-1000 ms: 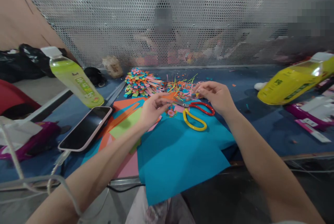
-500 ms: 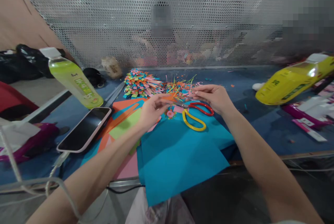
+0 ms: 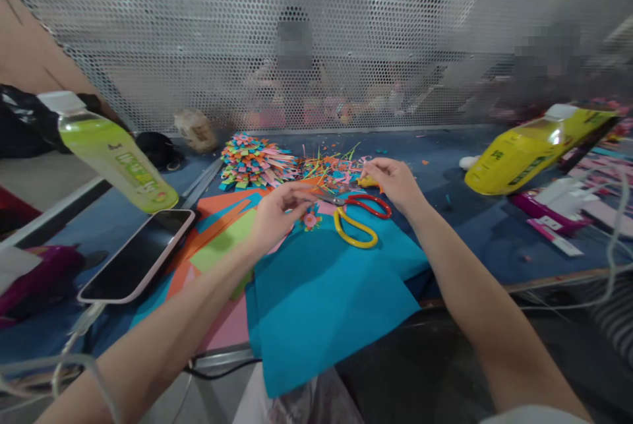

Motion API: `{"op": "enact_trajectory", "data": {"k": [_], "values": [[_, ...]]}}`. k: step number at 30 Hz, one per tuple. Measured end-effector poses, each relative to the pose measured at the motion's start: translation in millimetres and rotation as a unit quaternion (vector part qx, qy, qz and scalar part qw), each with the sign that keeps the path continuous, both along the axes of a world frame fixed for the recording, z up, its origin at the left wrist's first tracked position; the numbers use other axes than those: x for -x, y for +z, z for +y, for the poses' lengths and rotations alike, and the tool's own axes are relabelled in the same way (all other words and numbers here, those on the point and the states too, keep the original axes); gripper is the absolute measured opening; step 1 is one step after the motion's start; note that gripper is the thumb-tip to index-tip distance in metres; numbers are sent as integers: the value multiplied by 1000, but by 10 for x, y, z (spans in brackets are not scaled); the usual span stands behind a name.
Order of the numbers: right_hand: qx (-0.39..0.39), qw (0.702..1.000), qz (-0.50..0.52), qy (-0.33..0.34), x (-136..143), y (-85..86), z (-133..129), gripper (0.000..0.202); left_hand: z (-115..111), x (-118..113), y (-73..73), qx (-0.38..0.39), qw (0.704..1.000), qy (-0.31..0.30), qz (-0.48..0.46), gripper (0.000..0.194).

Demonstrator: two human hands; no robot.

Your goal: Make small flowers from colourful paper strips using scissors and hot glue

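My left hand [image 3: 277, 213] is closed in a pinch beside the blade tips of the scissors [image 3: 357, 234]; whatever its fingertips hold is too small to make out. The scissors, with one red and one yellow handle, lie on blue paper sheets [image 3: 331, 299]. My right hand [image 3: 395, 183] is closed on a small yellow-and-orange piece [image 3: 366, 182], just above the red handle. Between the hands, a small pink paper flower [image 3: 310, 220] with coloured petals rests on the blue paper. Behind it lies a heap of thin paper shreds [image 3: 329, 165].
A bundle of fringed coloured paper strips [image 3: 254, 163] sits behind my left hand. Left are orange and green sheets [image 3: 225, 246], a phone [image 3: 138, 256] on a cable and a green drink bottle [image 3: 119, 153]. A yellow bottle [image 3: 509, 160] and tissue pack [image 3: 554, 206] stand right.
The view has shifted slightly right. My right hand now has a small yellow-and-orange piece at its fingertips, where none showed before. My left hand keeps its pinch by the scissors.
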State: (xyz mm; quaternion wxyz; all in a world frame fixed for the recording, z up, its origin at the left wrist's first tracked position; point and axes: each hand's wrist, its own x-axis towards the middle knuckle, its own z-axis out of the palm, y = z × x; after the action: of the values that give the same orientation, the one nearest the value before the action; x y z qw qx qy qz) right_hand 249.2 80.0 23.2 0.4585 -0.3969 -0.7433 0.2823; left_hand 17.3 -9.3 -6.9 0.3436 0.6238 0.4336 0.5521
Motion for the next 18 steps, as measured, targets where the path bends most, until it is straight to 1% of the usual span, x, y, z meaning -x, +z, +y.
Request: {"op": "enact_trajectory", "data": {"k": [3, 5, 8, 10, 12, 13, 15, 18], "values": [[-21, 999, -27, -3, -22, 28, 9, 37, -5, -2, 14, 7, 1000, -6, 2, 30], [-17, 999, -22, 19, -24, 68, -34, 38, -1, 4, 22, 5, 1000, -10, -6, 30], [1, 994, -28, 103, -9, 114, -120, 25, 12, 19, 6, 11, 999, -26, -15, 30], [26, 987, -32, 153, 9, 110, -153, 16, 18, 26, -24, 37, 998, -54, 1, 31], [63, 980, -47, 183, 29, 73, -153, 14, 19, 25, -48, 58, 994, -73, 51, 32], [82, 977, -58, 190, 37, 48, -142, 14, 19, 23, -49, 50, 993, -57, 93, 30], [112, 972, -74, 194, 45, 0, -108, 14, 19, 19, -20, 1, 981, -7, 194, 27], [130, 973, -68, 176, 30, -28, -55, 15, -9, 78, 114, -63, 939, 51, 336, 27]]}}
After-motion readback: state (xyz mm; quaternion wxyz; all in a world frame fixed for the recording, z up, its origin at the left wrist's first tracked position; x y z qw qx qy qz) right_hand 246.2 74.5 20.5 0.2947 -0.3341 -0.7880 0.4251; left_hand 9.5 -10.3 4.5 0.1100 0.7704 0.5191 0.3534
